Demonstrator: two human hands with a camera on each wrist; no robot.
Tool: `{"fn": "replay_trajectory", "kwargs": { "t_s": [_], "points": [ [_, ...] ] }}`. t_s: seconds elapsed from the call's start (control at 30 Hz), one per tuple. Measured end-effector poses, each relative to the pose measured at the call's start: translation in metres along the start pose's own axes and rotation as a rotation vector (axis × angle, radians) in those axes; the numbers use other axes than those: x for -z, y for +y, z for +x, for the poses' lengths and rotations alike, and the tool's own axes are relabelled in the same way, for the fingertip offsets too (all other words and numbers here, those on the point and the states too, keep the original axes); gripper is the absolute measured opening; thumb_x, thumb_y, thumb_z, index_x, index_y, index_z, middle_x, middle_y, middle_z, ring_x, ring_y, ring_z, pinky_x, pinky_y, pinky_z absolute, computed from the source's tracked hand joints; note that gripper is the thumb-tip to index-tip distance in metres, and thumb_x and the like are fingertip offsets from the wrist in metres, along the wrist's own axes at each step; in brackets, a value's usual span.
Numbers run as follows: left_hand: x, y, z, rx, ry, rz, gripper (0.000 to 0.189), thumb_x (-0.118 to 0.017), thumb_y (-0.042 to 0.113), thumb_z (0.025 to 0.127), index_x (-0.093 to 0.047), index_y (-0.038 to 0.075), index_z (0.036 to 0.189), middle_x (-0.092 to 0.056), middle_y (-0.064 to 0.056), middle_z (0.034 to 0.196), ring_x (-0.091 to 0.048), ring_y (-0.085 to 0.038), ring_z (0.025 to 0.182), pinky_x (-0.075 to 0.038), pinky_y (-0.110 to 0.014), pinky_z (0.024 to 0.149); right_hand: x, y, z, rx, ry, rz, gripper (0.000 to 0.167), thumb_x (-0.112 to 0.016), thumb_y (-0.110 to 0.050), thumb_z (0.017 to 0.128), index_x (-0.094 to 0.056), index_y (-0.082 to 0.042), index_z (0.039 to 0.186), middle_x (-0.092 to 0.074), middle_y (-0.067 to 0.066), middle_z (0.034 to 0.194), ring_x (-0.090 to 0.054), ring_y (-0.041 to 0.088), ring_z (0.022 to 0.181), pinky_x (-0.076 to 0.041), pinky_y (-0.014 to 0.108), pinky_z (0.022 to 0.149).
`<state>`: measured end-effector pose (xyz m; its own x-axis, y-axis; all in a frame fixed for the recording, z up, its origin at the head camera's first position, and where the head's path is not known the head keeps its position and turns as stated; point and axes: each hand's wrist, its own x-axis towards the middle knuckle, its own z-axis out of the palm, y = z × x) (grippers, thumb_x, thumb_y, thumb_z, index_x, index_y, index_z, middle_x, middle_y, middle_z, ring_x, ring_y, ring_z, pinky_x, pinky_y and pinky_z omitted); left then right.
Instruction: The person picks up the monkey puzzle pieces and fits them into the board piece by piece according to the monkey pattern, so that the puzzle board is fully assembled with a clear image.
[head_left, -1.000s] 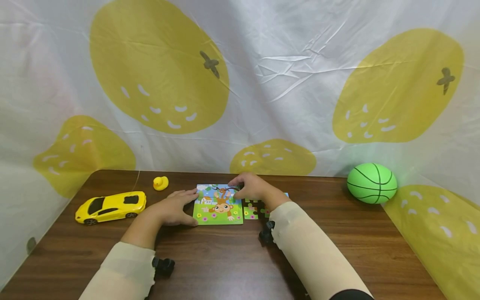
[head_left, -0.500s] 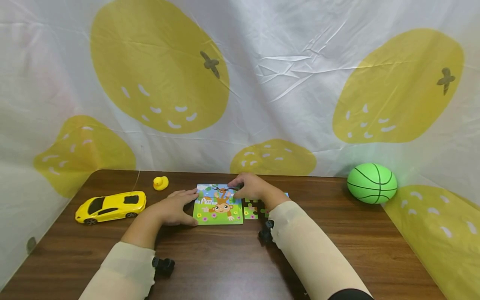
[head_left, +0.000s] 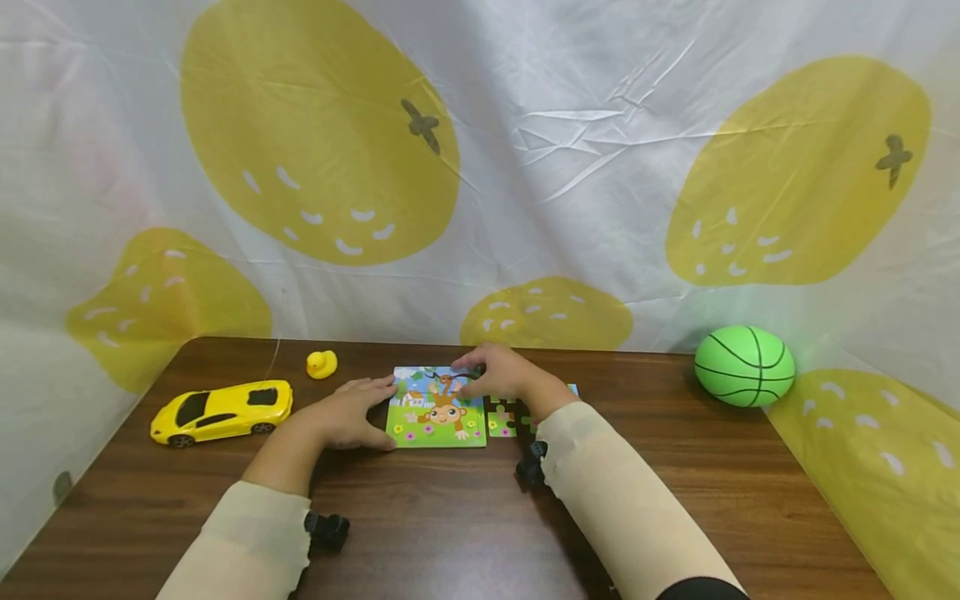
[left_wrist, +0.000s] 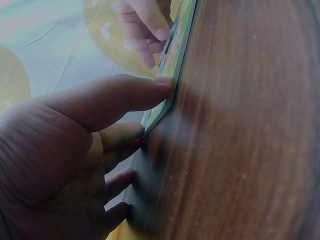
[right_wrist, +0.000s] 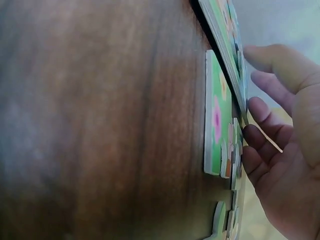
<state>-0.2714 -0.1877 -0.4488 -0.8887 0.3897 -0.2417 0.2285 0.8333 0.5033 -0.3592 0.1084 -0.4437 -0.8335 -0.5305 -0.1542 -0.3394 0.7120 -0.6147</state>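
A square jigsaw puzzle (head_left: 438, 432) with a monkey picture lies on the wooden table. At its left side is my left hand (head_left: 345, 418), thumb by the near corner and fingertips along the left edge. The left wrist view shows that thumb (left_wrist: 120, 96) extended against the board's edge. Over the puzzle's far right corner, my right hand (head_left: 506, 373) touches the picture with thumb and index finger spread apart. In the right wrist view its other fingers (right_wrist: 262, 145) bend loosely beside the board. Loose puzzle pieces (head_left: 501, 423) lie just right of the puzzle, partly hidden by the right wrist.
A yellow toy car (head_left: 222, 413) stands on the left of the table (head_left: 420, 525), with a yellow rubber duck (head_left: 322, 364) behind it. At the far right sits a green ball (head_left: 744, 367). Behind the table hangs a white curtain (head_left: 570, 225) printed with yellow fruit.
My right thumb and index finger have shifted slightly left over the puzzle's far right corner. The left hand has stayed at the left edge.
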Motion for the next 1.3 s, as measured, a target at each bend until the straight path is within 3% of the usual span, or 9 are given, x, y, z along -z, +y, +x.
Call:
{"fn": "replay_trajectory", "kwargs": {
  "t_s": [0.33, 0.63, 0.83, 1.03, 1.3],
  "points": [
    [0.000, -0.001, 0.002, 0.001, -0.003, 0.005, 0.101, -0.086, 0.044, 0.086, -0.036, 0.013, 0.168, -0.026, -0.009, 0.179, -0.017, -0.045, 0.166, -0.021, -0.068, 0.132, 0.000, -0.002, 0.002, 0.001, -0.010, -0.111, 0.048, -0.085, -0.035, 0.093, -0.074, -0.024, 0.138, -0.059, 0.007, 0.150, -0.057, 0.031, 0.137, -0.051, 0.050, 0.115],
    [0.000, -0.002, 0.002, 0.000, -0.005, 0.008, 0.101, -0.086, 0.044, 0.086, -0.036, 0.013, 0.168, -0.026, -0.011, 0.179, -0.017, -0.046, 0.166, -0.020, -0.069, 0.132, -0.001, -0.006, 0.002, -0.003, -0.025, -0.148, 0.049, -0.083, -0.034, 0.095, -0.072, -0.023, 0.141, -0.058, 0.008, 0.151, -0.055, 0.032, 0.140, -0.048, 0.050, 0.119],
    [0.000, -0.001, 0.000, -0.001, -0.006, -0.002, 0.101, -0.086, 0.044, 0.086, -0.036, 0.013, 0.168, -0.026, -0.011, 0.179, -0.016, -0.046, 0.166, -0.020, -0.069, 0.132, 0.002, -0.002, -0.006, -0.013, 0.018, -0.074, 0.049, -0.081, -0.036, 0.096, -0.071, -0.023, 0.143, -0.060, 0.006, 0.152, -0.059, 0.029, 0.138, -0.052, 0.050, 0.115],
    [0.001, 0.000, 0.000, -0.007, 0.000, -0.001, 0.101, -0.086, 0.044, 0.086, -0.036, 0.013, 0.168, -0.026, -0.011, 0.179, -0.017, -0.046, 0.166, -0.021, -0.069, 0.131, 0.011, 0.010, -0.022, -0.005, 0.100, -0.007, 0.047, -0.080, -0.033, 0.098, -0.071, -0.019, 0.141, -0.070, 0.003, 0.140, -0.064, 0.027, 0.133, -0.056, 0.050, 0.109],
    [0.001, 0.000, -0.001, -0.004, -0.002, -0.004, 0.101, -0.086, 0.043, 0.086, -0.036, 0.013, 0.168, -0.026, -0.011, 0.180, -0.016, -0.046, 0.166, -0.021, -0.069, 0.131, 0.020, 0.031, -0.044, -0.032, 0.139, 0.009, 0.041, -0.080, -0.030, 0.097, -0.073, -0.020, 0.137, -0.072, 0.003, 0.135, -0.065, 0.026, 0.129, -0.056, 0.048, 0.105]
  ]
}}
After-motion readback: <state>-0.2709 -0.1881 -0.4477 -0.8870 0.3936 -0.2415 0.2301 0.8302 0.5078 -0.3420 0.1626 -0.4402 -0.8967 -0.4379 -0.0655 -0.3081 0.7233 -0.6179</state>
